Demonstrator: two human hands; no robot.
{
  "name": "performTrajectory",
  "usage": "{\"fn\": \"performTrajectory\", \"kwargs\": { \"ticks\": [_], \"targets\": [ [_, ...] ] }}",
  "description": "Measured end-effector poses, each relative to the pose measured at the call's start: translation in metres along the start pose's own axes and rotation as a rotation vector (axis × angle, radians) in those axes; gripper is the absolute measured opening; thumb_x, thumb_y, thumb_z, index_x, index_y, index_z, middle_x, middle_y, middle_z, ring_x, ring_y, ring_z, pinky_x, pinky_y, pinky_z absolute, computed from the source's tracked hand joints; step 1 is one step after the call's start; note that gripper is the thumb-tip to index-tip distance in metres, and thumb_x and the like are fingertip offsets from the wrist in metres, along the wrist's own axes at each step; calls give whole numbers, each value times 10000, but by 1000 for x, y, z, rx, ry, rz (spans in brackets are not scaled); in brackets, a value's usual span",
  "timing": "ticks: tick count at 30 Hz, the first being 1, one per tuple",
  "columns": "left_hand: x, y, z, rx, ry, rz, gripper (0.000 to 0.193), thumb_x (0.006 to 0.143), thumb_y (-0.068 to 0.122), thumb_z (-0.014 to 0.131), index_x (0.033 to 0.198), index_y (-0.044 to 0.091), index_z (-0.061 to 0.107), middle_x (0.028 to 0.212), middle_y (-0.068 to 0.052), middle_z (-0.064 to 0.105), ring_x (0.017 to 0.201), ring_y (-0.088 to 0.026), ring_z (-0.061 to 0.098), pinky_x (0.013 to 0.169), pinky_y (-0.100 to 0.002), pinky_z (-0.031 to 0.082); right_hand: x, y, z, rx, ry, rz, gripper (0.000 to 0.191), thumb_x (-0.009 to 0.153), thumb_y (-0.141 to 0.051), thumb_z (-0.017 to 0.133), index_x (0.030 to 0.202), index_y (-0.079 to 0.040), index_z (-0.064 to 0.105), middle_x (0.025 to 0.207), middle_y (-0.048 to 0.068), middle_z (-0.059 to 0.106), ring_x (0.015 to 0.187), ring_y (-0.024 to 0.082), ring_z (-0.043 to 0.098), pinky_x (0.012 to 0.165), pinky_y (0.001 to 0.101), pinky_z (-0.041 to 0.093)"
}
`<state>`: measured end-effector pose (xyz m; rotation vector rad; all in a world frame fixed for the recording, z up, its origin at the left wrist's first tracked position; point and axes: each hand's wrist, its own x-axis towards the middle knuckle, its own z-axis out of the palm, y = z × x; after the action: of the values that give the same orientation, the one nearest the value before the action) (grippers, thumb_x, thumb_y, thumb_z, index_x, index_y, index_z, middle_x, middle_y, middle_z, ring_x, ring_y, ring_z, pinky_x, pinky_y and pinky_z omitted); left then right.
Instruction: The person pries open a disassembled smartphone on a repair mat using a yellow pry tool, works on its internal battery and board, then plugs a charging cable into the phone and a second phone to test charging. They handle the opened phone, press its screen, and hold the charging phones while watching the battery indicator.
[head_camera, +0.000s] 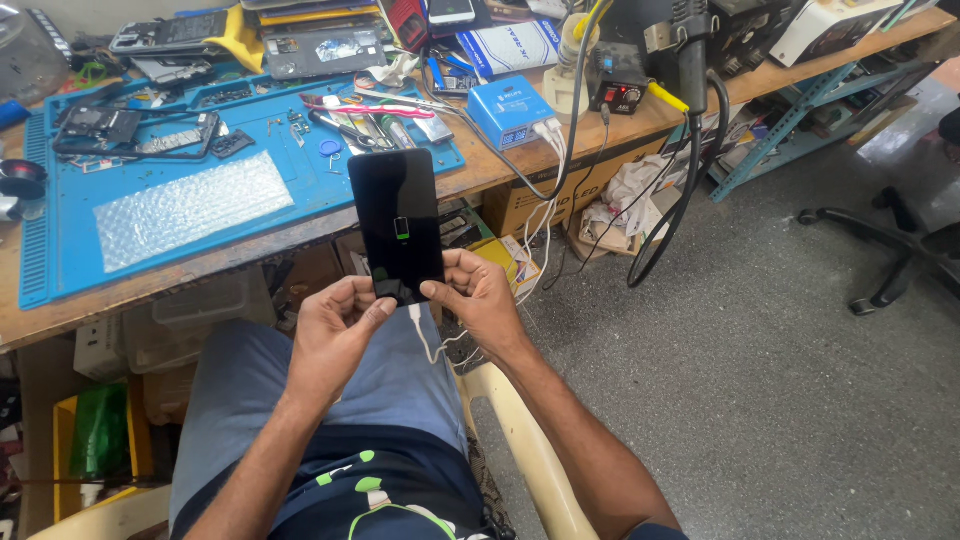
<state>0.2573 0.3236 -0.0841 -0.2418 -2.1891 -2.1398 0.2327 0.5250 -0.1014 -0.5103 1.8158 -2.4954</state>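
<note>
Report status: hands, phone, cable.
Left hand and right hand grip black smartphone at its bottom edge. White charging cable plugged in, battery icon lit. Nothing obstructing.

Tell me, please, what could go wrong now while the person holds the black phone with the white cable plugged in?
1. The left hand and right hand pinch only the bottom edge of the black rectangular smartphone; it might tip and fall.
2. The thin white charging cable hangs loose below; a tug could strain the plug.
3. The blue silicone work mat is crowded with small parts, easily knocked.
</note>
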Motion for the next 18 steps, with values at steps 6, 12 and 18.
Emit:
{"fn": "performTrajectory", "kwargs": {
  "ticks": [6, 12, 18],
  "targets": [
    [-3, -7, -1, -26, 17, 44, 176, 916, 34, 730, 1085, -16, 731, 887, 6, 723, 788, -30, 620, 727, -196, 518, 0, -2, 0, -46, -46, 49, 330, 912, -44, 780, 1209, 16, 650, 1005, 48, 755, 843, 50, 649, 703, 210, 518],
    [-5, -4, 2, -58, 27, 48, 183, 917, 49, 740, 1088, -17, 726, 891, -1, 726, 793, -37, 632, 731, -197, 524, 0, 1, -2, -80, -46, 93, 336, 875, -40, 794, 1178, 11, 658, 976, 27, 762, 825, 33, 656, 687, 200, 519],
    [-6, 4, 3, -6, 1, 28, 204, 922, 66, 725, 1115, 2, 722, 904, -7, 732, 814, -46, 652, 761, -209, 552, -1, 2, -2, -19, -42, 59, 309, 881, -18, 799, 1155, 30, 664, 938, 51, 759, 790, 51, 652, 664, 217, 515]
  ]
}}
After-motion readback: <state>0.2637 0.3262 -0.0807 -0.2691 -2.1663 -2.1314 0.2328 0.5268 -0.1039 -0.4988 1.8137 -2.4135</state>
